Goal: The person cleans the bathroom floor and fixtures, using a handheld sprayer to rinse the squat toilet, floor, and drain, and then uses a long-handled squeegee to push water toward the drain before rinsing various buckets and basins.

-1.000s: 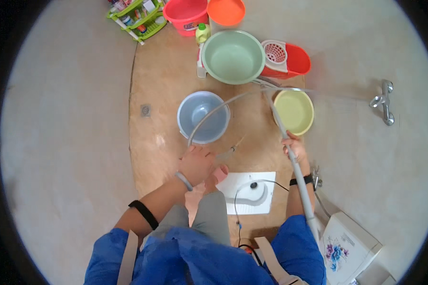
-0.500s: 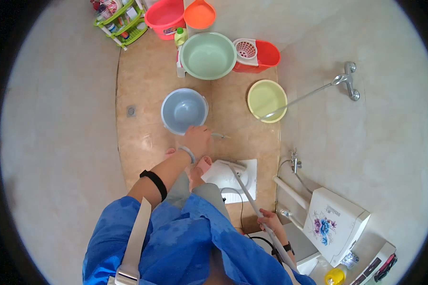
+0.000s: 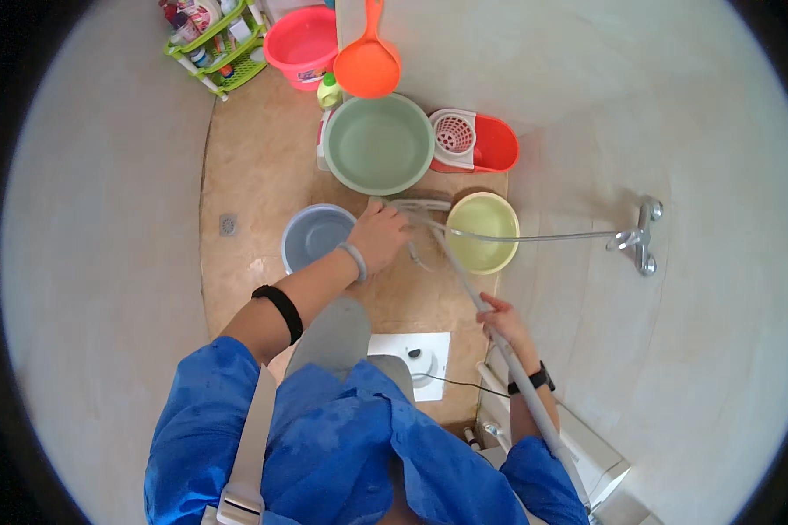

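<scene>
My left hand (image 3: 381,236) is closed over the floor beside the blue bucket (image 3: 311,236), its fingers around the end of the metal shower hose (image 3: 534,237). That hose runs across the yellow basin (image 3: 486,249) to the wall tap (image 3: 646,236). With my right hand (image 3: 506,324) I grip the long pale handle of a mop (image 3: 464,276). The mop's narrow grey head lies on the floor just below the green basin (image 3: 379,144), close to my left hand. Blur and my fingers hide the hose's tip.
A red mop bucket (image 3: 496,144) with a white wringer basket stands right of the green basin. An orange dipper (image 3: 368,68), pink bucket (image 3: 302,44) and green rack (image 3: 223,48) are at the back. Below lies a white squat toilet (image 3: 438,359); a drain (image 3: 228,225) is at left.
My right hand has pushed the mop forward, from the squat toilet to the floor below the green basin. My left hand has moved right of the blue bucket with the hose. The view has shifted.
</scene>
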A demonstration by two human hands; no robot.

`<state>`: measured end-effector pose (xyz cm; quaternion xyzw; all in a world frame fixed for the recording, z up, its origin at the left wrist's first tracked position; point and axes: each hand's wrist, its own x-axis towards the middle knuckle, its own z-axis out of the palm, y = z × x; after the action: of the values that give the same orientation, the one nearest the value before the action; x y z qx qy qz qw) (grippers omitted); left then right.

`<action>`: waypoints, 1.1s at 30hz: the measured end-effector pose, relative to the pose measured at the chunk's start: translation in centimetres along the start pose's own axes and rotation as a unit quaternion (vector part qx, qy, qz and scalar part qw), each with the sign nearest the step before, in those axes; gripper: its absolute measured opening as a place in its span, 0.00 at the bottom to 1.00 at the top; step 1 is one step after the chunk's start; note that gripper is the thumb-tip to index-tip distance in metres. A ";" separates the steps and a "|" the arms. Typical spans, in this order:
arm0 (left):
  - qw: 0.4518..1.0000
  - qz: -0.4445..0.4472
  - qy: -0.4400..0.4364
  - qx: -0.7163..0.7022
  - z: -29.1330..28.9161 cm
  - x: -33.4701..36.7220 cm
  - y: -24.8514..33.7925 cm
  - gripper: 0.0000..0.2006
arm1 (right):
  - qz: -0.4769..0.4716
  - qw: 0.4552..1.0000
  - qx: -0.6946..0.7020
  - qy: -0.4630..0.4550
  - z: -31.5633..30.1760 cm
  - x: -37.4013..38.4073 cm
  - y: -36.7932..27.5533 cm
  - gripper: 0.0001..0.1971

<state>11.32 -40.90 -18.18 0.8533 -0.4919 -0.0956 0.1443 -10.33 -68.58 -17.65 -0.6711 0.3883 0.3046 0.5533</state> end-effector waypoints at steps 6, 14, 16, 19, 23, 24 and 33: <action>0.999 -0.018 -0.043 0.013 -0.6 7.7 -4.9 0.19 | 0.041 0.996 0.069 0.028 -8.4 8.6 -9.5 0.33; 0.993 -0.008 -0.111 0.036 2.3 12.4 -6.5 0.14 | 0.079 0.980 0.183 0.009 -7.7 10.3 -7.0 0.33; 0.995 -0.002 -0.105 0.000 3.0 12.0 -6.6 0.13 | 0.148 0.961 0.233 -0.027 -3.9 6.9 -8.9 0.33; 0.994 0.034 -0.101 -0.018 3.9 12.0 -5.7 0.12 | 0.173 0.946 0.265 -0.062 -1.3 2.7 -2.2 0.34; 0.988 0.052 -0.130 -0.067 3.7 10.8 -4.0 0.10 | 0.262 0.869 0.420 0.020 0.9 -5.8 3.4 0.33; 0.986 0.065 -0.137 -0.066 3.4 10.7 -3.9 0.10 | 0.263 0.862 0.432 0.025 1.4 -6.7 4.5 0.33; 0.985 0.113 -0.109 -0.068 5.9 15.6 3.7 0.12 | 0.065 0.908 0.399 0.111 -6.1 -7.1 25.7 0.28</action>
<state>14.29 -57.06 -22.78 0.7650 -0.5900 -0.2048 0.1574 -36.17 -75.50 -23.44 -0.3972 0.5794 0.0834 0.7068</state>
